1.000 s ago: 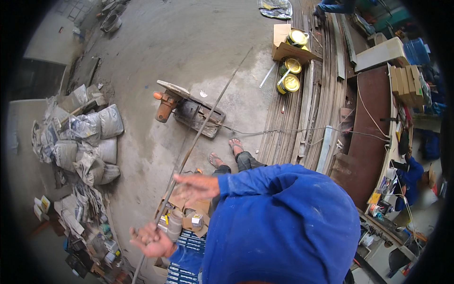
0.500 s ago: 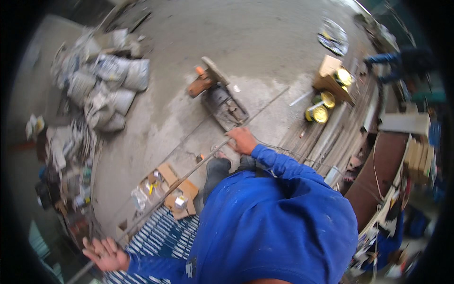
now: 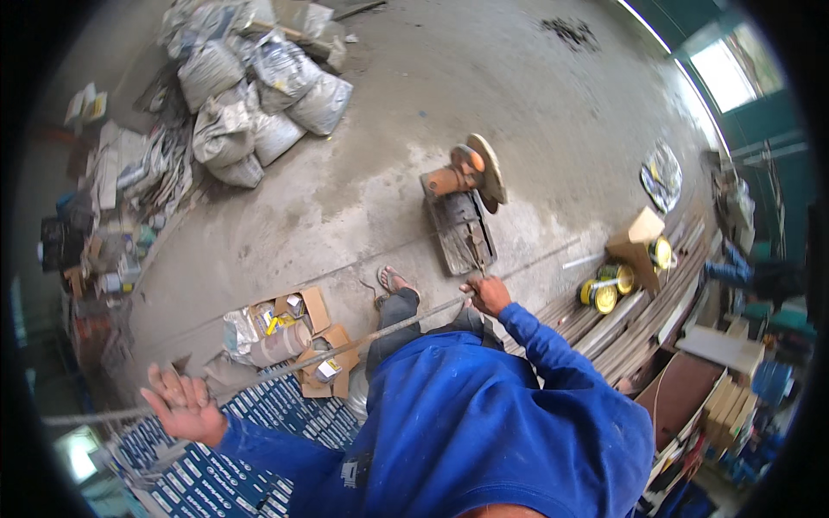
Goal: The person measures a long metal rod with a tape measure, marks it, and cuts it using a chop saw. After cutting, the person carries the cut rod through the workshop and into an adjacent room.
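A long thin metal rod (image 3: 393, 328) slants across the floor in front of me, from far left to the saw. My right hand (image 3: 490, 295) is closed around the rod, close to the saw's clamp screw; the fingers partly hide the grip. My left hand (image 3: 192, 414) is palm up with its fingers apart, beside the rod's left stretch and not wrapped round it. Just beyond my right hand stands a worn chop saw (image 3: 453, 229) with an orange-brown motor and a large disc (image 3: 488, 173).
Filled sacks (image 3: 276, 95) are piled at the far left. An opened cardboard box (image 3: 319, 311) of small parts lies near blue-and-white packages (image 3: 220, 457). Yellow-rimmed cans (image 3: 600, 298) and long pipes (image 3: 613, 324) lie right. Another person's blue sleeve (image 3: 732, 266) shows at the right.
The view has swung, so saw, sacks and box appear shifted right. My right hand stays by the saw's near end. My left hand remains open beside the rod, slightly higher in view.
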The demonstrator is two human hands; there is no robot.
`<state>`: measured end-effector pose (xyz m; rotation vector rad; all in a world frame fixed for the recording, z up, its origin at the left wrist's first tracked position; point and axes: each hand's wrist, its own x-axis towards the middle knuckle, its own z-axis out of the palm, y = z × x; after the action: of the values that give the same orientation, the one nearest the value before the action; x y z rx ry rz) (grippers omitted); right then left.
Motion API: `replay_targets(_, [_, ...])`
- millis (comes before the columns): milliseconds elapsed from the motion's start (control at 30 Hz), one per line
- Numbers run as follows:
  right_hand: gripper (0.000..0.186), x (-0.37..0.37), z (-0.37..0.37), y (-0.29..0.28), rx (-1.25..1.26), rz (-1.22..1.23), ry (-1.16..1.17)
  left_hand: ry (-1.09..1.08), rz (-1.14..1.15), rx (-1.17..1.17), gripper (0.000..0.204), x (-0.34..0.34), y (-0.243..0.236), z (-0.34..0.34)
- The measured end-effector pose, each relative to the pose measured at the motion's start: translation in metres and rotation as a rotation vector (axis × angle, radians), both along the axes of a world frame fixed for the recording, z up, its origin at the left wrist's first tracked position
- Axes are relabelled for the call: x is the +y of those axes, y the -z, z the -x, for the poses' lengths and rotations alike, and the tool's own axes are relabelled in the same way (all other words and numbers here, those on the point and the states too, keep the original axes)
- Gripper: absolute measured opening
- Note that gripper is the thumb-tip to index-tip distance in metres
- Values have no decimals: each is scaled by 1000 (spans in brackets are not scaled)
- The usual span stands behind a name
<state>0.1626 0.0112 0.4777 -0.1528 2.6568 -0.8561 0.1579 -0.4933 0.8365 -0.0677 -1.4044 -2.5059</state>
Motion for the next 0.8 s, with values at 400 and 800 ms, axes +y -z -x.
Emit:
replay_targets(400, [27, -89, 135, -121, 278, 12, 171, -181, -233, -39, 40, -164, 18, 124])
replay_targets(800, [23, -101, 309, -106, 411, -284, -33, -420, -506, -298, 28, -208, 130, 197])
